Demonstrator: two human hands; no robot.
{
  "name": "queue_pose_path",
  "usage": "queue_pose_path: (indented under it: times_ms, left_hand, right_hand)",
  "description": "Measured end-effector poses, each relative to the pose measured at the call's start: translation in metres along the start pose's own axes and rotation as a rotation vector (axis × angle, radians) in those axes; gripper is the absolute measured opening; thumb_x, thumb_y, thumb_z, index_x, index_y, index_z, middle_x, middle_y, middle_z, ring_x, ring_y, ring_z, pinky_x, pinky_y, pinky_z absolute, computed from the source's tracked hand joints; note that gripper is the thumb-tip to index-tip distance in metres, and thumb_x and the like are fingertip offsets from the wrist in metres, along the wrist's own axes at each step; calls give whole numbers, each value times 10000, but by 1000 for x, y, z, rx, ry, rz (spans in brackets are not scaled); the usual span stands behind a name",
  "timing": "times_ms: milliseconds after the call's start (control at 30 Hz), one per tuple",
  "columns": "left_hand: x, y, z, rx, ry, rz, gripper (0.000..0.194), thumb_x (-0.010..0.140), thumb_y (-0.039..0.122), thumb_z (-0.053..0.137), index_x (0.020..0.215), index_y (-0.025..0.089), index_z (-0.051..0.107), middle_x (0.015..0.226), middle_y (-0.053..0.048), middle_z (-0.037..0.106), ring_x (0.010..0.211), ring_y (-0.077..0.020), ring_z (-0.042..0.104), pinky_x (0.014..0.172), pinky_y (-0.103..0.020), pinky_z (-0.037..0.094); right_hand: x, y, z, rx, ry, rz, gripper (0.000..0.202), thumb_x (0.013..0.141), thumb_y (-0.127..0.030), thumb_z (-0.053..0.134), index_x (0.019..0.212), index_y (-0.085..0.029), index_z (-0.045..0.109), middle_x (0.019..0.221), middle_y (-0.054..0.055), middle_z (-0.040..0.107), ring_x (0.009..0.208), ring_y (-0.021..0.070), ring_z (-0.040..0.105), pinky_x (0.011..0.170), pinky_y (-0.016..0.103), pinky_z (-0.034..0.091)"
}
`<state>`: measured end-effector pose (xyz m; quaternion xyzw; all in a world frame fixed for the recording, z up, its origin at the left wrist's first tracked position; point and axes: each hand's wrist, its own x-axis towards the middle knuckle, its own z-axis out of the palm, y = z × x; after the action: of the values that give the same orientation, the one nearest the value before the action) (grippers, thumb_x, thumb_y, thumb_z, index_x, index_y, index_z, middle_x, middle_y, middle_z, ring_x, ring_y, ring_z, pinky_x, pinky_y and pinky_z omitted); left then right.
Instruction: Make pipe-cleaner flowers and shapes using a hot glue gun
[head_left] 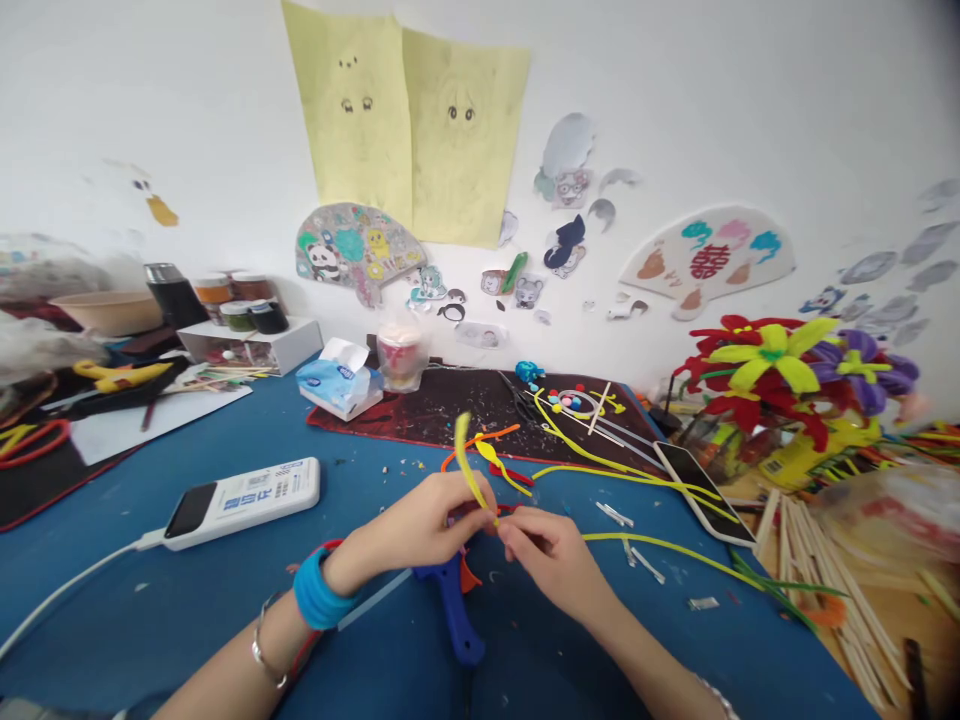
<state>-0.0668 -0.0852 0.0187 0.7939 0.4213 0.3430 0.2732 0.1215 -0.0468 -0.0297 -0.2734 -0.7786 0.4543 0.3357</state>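
A yellow pipe cleaner (466,458) rises from between my two hands, its free end bent upward. My left hand (427,515) pinches it with thumb and fingertips, and a blue band circles that wrist. Fingertips of my right hand (551,555) meet the left ones at the lower part of the pipe cleaner, closed on it too. Beneath the hands lies a blue glue gun (454,610), partly hidden, with a clear glue stick (375,598) running to the left. Just beyond my fingers are an orange pipe cleaner (491,436) and a small yellow twisted piece (491,455).
Long yellow-green pipe cleaners (637,477) stretch right toward a phone (705,490). A white power bank (244,500) with a cable lies left. Behind are a tissue pack (339,378), a cup (401,355) and scissors (517,395). Pipe-cleaner flowers (772,355) and wooden sticks (817,580) crowd the right.
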Motion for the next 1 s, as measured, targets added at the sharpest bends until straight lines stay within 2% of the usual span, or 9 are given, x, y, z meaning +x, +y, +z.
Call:
queue_pose_path:
  times_ms: [100, 200, 367, 500, 567, 633, 800, 900, 1000]
  left_hand:
    - [-4, 5, 0, 168, -27, 175, 176, 887, 174, 402, 879, 147, 575, 814, -39, 571, 739, -119, 523, 697, -228, 417]
    - [-6, 2, 0, 297, -54, 243, 216, 912, 206, 372, 930, 163, 583, 843, -49, 565, 755, -126, 519, 694, -226, 413]
    - [-10, -6, -5, 453, -52, 411, 261, 919, 199, 353, 1052, 213, 576, 884, -55, 583, 796, -150, 513, 732, -256, 393]
    - [-10, -5, -5, 488, -4, 464, 240, 908, 224, 403, 1044, 225, 600, 875, -56, 593, 800, -152, 517, 758, -269, 391]
    - [-8, -3, -3, 448, 37, 448, 204, 887, 225, 446, 966, 207, 633, 839, -54, 603, 773, -146, 526, 735, -264, 398]
    - [-7, -2, 0, 398, 86, 409, 174, 860, 237, 487, 892, 196, 653, 774, -46, 609, 719, -140, 529, 688, -266, 396]
    - [-6, 6, 5, 288, 148, 274, 172, 826, 251, 517, 797, 190, 675, 636, -23, 616, 627, -137, 519, 663, -291, 386]
    - [-5, 8, 4, 86, 128, 38, 168, 794, 271, 561, 720, 167, 671, 644, -24, 639, 607, -123, 529, 637, -258, 415]
    - [-4, 6, 1, -189, -62, -273, 238, 803, 309, 533, 690, 129, 639, 561, -6, 583, 513, -102, 501, 499, -206, 405]
  right_hand:
    - [3, -4, 0, 573, -169, 330, 371, 851, -446, 504, 624, -152, 511, 503, -43, 428, 389, 45, 287, 382, 197, 215]
    - [3, -4, -1, 842, -266, 461, 308, 814, -425, 579, 726, -131, 551, 498, -71, 390, 384, 25, 245, 389, 183, 171]
    - [2, -3, -6, 910, -375, 512, 313, 753, -407, 661, 749, -100, 603, 481, -76, 382, 383, 15, 239, 407, 192, 149]
    - [1, -4, -8, 770, -342, 475, 319, 689, -408, 709, 668, -105, 609, 450, -64, 409, 386, 24, 247, 414, 206, 144]
    - [2, -7, -10, 594, -268, 387, 301, 711, -395, 686, 628, -116, 611, 475, -46, 437, 419, 38, 293, 427, 208, 187]
    - [1, -12, -11, 342, -166, 221, 252, 759, -353, 644, 636, -133, 632, 546, -19, 494, 486, 67, 376, 463, 216, 267]
    - [-2, -21, -15, -273, 103, -347, 101, 826, -185, 562, 799, -177, 659, 684, 26, 607, 608, 121, 514, 551, 253, 394]
    - [-6, -18, -17, -664, 205, -706, 172, 821, -110, 559, 953, -190, 634, 688, 25, 637, 595, 131, 541, 548, 282, 386]
    - [-9, -14, -17, -975, 186, -930, 293, 813, -101, 578, 1094, -184, 588, 715, 25, 656, 558, 132, 543, 500, 302, 343]
